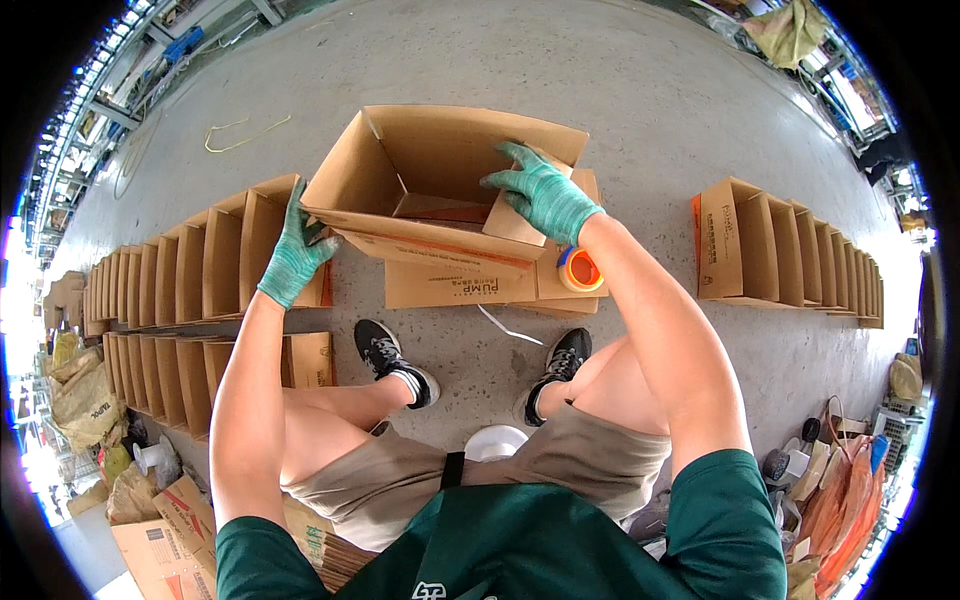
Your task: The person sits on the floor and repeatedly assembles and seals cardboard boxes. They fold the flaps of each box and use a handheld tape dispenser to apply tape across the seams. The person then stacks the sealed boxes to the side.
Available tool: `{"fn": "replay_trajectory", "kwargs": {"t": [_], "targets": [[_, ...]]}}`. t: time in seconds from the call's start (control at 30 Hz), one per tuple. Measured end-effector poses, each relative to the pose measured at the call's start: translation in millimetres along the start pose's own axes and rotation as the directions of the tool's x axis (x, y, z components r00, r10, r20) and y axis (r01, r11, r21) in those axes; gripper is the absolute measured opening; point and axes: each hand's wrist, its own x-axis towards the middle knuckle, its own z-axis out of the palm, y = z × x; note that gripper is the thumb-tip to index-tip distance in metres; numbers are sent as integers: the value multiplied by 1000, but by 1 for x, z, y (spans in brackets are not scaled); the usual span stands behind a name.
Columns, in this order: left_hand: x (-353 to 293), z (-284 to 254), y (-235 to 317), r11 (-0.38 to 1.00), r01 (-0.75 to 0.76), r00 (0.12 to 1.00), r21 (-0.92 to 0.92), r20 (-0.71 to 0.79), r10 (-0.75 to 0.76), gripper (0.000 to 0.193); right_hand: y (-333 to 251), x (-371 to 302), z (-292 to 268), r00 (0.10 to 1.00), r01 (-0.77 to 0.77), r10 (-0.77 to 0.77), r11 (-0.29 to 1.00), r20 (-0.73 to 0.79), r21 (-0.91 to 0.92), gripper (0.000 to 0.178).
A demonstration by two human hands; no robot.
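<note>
An open cardboard box (440, 170) is tilted in front of me, its open side facing me and its inside showing. My left hand (293, 255), in a green knit glove, holds the box's left corner, fingers along the outer side and thumb by the lower edge. My right hand (548, 198), gloved the same way, reaches over the right end and grips a flap there, fingertips inside. Beneath the box lie flat cardboard pieces (450, 288) with dark print. A roll of tape (580, 269), orange and yellow, rests on them beside my right wrist.
Rows of open cartons stand on the left (225, 255) and right (745, 245). Lower left are sacks (90, 400) and a printed carton (160, 550); lower right, an orange bag (850, 510). A yellow strap (245, 135) lies on the grey floor (420, 55). A white stool (494, 442) shows between my legs.
</note>
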Motion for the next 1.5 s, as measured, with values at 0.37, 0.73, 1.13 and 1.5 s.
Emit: {"fn": "replay_trajectory", "kwargs": {"t": [0.37,0.73,1.13,1.5], "targets": [[15,42,-2,855,-350,931,382,242,273,74,11,-18,4,925,-365,354,738,135,567,27],[20,56,-33,976,-171,979,133,137,153,59,64,-30,-45,526,-660,658,-82,538,746,36],[31,67,-52,847,44,925,530,-343,166,67,61,-48,-10,730,-684,472,496,495,535,62],[35,81,-46,961,110,949,254,-315,-25,87,37,-2,-38,640,-650,628,136,442,748,63]]}}
